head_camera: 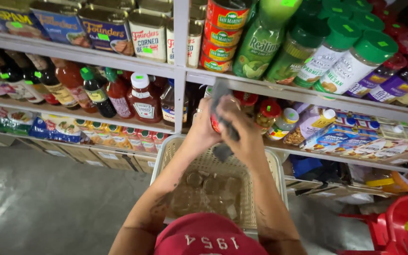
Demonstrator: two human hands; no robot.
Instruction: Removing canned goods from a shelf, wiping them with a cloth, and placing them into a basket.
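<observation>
My left hand (pixel 203 130) grips a small red can (pixel 215 123) in front of the middle shelf; most of the can is hidden by my fingers. My right hand (pixel 242 134) presses a grey cloth (pixel 220 93) against the can, and the cloth's ends stick out above and below (pixel 223 152) my hands. Both hands are together over a beige plastic basket (pixel 262 163) that holds several round tins, seen blurred through my arms.
White shelves (pixel 181 71) carry tins on top left, stacked red cans (pixel 223 38), green-capped shakers (pixel 350 56), sauce bottles (pixel 143 97), and packets lower down. A red plastic chair (pixel 397 222) stands at the bottom right. Grey concrete floor (pixel 48 198) lies to the left.
</observation>
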